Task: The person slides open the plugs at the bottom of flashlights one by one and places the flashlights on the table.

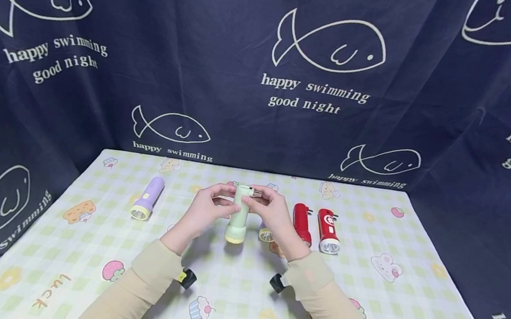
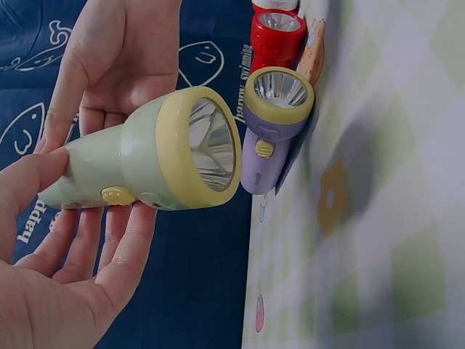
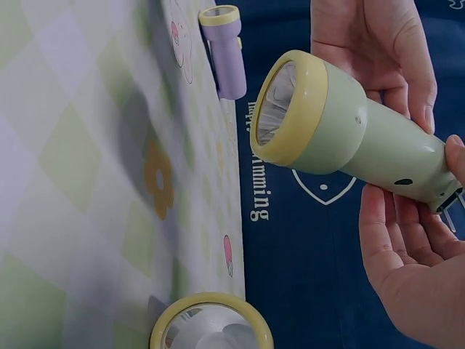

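Observation:
A pale green flashlight (image 1: 238, 215) with a yellow rim is held above the table, its lens end pointing down. Metal plug prongs (image 1: 256, 193) stick out sideways near its top. My left hand (image 1: 205, 207) grips the body from the left, thumb on one side and fingers on the other, around the yellow switch (image 2: 118, 195). From the right, my right hand (image 1: 275, 214) pinches the upper end by the prongs. In the right wrist view the lens rim (image 3: 294, 109) faces away from both hands. Behind the right hand, a purple flashlight (image 1: 266, 233) is partly hidden.
Another purple flashlight (image 1: 151, 195) with a yellow rim lies at the left. To the right lie a plain red flashlight (image 1: 301, 222), partly covered by the right wrist, and a red one with a white print (image 1: 328, 232). A checked cloth (image 1: 231, 293) covers the table; a dark curtain (image 1: 237, 73) hangs behind.

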{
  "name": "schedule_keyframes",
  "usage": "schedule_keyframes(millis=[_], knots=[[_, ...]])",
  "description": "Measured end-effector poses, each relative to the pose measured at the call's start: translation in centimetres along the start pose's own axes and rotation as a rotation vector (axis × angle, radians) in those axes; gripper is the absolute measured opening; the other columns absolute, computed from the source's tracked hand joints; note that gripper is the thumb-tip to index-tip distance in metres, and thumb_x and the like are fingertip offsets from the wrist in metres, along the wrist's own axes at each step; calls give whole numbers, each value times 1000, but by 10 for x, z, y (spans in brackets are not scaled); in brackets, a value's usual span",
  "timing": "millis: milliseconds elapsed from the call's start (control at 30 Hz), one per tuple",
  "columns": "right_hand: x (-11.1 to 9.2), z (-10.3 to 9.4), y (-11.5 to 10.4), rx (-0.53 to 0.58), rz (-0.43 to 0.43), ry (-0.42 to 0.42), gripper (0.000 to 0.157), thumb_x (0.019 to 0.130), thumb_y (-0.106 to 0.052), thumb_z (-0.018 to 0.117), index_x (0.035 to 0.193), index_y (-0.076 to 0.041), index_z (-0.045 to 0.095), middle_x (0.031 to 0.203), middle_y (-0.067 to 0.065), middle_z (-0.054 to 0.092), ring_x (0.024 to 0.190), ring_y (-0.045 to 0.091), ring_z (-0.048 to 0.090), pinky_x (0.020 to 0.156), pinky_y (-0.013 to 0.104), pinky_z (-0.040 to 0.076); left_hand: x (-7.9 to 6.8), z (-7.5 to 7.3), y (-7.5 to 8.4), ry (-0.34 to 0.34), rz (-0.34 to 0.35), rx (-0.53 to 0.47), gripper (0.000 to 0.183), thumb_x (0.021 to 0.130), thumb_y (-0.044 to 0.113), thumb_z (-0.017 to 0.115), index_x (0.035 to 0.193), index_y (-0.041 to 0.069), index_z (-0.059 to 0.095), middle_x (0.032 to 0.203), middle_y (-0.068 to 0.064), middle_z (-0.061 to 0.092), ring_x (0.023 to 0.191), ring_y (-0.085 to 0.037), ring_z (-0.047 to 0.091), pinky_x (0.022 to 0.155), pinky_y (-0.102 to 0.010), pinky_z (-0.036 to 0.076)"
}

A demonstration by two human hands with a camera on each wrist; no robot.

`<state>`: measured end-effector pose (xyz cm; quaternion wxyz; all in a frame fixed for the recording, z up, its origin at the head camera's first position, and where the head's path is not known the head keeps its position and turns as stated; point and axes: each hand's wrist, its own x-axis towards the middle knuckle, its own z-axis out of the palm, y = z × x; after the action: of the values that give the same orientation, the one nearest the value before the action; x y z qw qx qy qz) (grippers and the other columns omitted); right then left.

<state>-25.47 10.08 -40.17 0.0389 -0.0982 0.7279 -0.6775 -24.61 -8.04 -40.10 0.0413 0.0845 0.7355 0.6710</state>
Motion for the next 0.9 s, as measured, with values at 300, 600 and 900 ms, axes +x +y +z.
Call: schedule_keyframes(millis=[300, 600, 900], knots=[[0, 3, 5, 32, 34, 20, 44, 85, -19, 71, 125, -7, 57, 114, 13, 63, 98, 19, 65, 81, 33, 57, 3, -2, 2, 36, -37, -33, 45, 79, 5, 74, 121, 4, 60, 115, -14, 62, 92, -20, 65, 72, -34, 59], [-4, 5, 14, 35, 67, -45, 45, 85, -14, 70, 126, -3, 54, 117, 16, 61, 98, 19, 64, 86, 36, 55, 7, -4, 4, 58, -51, -81, 43, 79, 5, 74, 119, 3, 59, 115, -15, 62, 92, -19, 65, 74, -35, 59], [-18, 9, -1, -42, 38, -62, 43, 84, -7, 69, 122, 4, 54, 109, 19, 62, 94, 22, 61, 78, 20, 50, 9, -6, 13, 63, -55, -105, 43, 80, 6, 73, 121, 1, 58, 117, -17, 60, 94, -19, 65, 75, -34, 59]])
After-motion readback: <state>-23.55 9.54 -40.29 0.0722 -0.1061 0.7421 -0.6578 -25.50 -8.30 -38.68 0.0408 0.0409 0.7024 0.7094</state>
